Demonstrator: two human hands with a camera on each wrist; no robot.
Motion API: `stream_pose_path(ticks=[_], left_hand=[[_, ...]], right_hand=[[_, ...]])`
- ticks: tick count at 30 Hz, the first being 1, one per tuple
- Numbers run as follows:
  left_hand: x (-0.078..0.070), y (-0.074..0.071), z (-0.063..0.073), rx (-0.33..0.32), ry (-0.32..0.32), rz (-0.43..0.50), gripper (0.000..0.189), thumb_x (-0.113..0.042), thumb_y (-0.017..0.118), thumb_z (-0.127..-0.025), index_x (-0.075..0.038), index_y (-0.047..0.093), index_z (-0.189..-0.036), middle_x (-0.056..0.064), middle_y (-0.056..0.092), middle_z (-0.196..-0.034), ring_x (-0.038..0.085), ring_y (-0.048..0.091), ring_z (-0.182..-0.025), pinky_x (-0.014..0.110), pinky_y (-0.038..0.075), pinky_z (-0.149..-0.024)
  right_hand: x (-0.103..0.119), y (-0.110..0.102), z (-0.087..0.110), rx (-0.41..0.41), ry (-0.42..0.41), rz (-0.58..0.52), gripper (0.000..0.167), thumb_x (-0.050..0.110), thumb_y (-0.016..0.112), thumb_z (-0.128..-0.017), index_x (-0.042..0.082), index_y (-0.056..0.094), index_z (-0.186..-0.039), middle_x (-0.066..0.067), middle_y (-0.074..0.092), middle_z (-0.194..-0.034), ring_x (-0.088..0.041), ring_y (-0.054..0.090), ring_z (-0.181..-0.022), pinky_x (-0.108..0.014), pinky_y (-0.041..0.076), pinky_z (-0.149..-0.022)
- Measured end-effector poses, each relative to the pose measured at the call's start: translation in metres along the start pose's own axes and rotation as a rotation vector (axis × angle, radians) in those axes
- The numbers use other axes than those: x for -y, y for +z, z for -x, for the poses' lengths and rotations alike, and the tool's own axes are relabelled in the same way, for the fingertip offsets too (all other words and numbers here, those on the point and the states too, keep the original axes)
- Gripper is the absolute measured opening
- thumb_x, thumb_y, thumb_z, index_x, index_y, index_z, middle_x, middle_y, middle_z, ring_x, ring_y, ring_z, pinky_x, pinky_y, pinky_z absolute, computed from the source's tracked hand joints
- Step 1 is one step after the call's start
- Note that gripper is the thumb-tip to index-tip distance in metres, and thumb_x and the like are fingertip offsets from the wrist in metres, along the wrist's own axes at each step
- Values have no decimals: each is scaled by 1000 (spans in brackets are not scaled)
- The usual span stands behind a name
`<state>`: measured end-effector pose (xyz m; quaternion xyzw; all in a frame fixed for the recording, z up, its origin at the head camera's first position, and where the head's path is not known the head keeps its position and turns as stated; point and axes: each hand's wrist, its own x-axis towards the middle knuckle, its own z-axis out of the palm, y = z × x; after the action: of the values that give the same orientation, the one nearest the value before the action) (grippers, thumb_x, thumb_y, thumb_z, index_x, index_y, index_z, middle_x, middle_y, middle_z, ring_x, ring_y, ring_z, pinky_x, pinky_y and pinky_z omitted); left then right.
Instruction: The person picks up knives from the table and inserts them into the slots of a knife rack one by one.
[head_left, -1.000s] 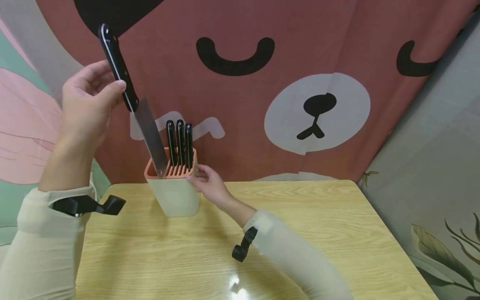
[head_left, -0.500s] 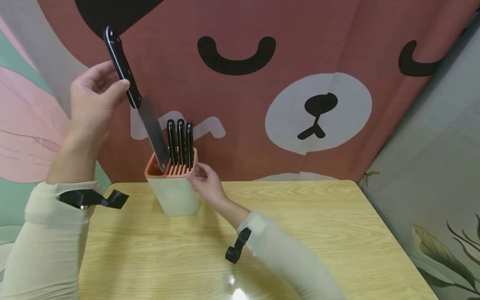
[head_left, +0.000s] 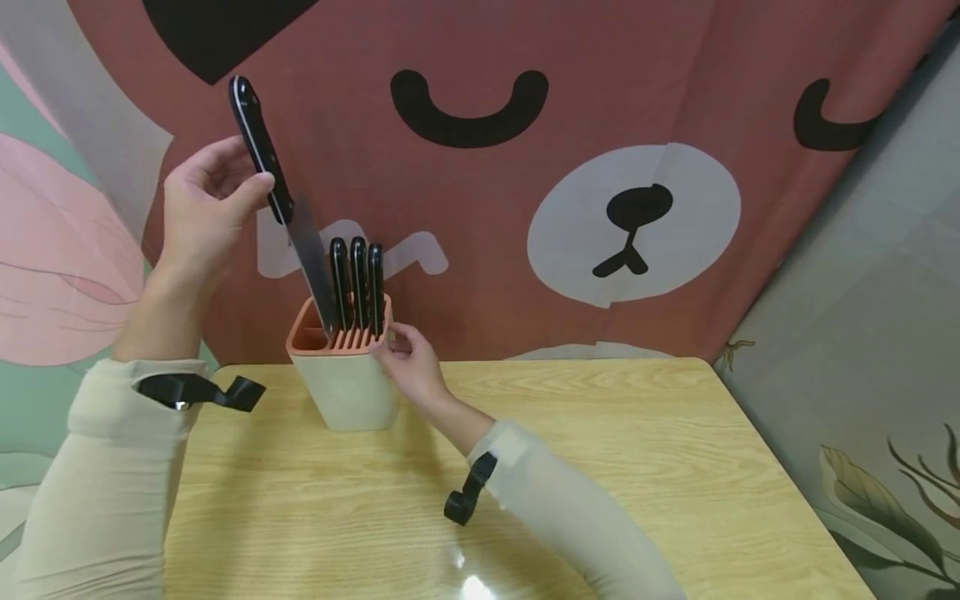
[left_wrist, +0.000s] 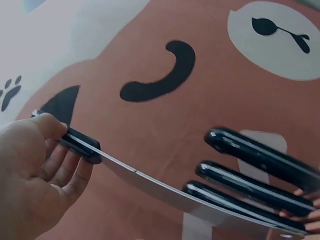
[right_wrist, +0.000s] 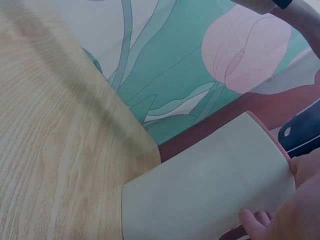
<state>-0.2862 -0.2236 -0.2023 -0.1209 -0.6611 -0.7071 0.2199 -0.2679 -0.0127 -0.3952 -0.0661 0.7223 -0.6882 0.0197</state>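
Note:
My left hand (head_left: 206, 204) pinches the black handle of a large kitchen knife (head_left: 258, 142) between thumb and fingers. Its broad blade slants down to the right, the tip at the slotted part of a knife block (head_left: 345, 392). That block is cream with an orange top, slots on the right and an open compartment on the left. Three black-handled knives (head_left: 360, 283) stand upright in the slots. At the block's right side, my right hand (head_left: 416, 367) grips the rim with thumb and fingers. In the left wrist view the knife blade (left_wrist: 165, 192) passes close to the standing handles.
The block stands near the back left of a wooden table (head_left: 600, 467). Right behind the table hangs a cloth (head_left: 480, 217) printed with a bear face. A grey patterned wall covering (head_left: 862, 350) borders the right side.
My left hand has moved right and slightly down with the knife. The blade tip has shifted from the open compartment over to the slots. My right hand stays on the block.

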Motion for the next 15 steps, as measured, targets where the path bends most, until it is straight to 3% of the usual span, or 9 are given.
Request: stream_pose_path(ticks=[5,10,15], left_hand=[[11,-3,-2,21,43,-73,44,-8,73,-94,-8,64,-136,0,66,-111,13,62,-99,12,53,-83],[21,-5,-3,17,25,-134,43,-10,72,-95,-9,63,-137,-1,65,-111,12,62,-100,11,53,-83],[32,-5,-4,43,43,-275,44,-12,69,-97,-10,61,-140,-6,65,-109,9,62,-99,11,52,-84]], right_hand=[[-1,1,-1,-8,7,9,52,30,71,-98,13,55,-144,-6,63,-119,-15,63,-104,-31,58,-85],[-1,2,-2,-11,16,8,52,30,72,-97,13,55,-144,-9,63,-122,-15,63,-104,-31,58,-86],[-1,2,-2,-9,19,12,53,29,72,-98,12,54,-144,-9,62,-122,-16,63,-105,-31,58,-86]])
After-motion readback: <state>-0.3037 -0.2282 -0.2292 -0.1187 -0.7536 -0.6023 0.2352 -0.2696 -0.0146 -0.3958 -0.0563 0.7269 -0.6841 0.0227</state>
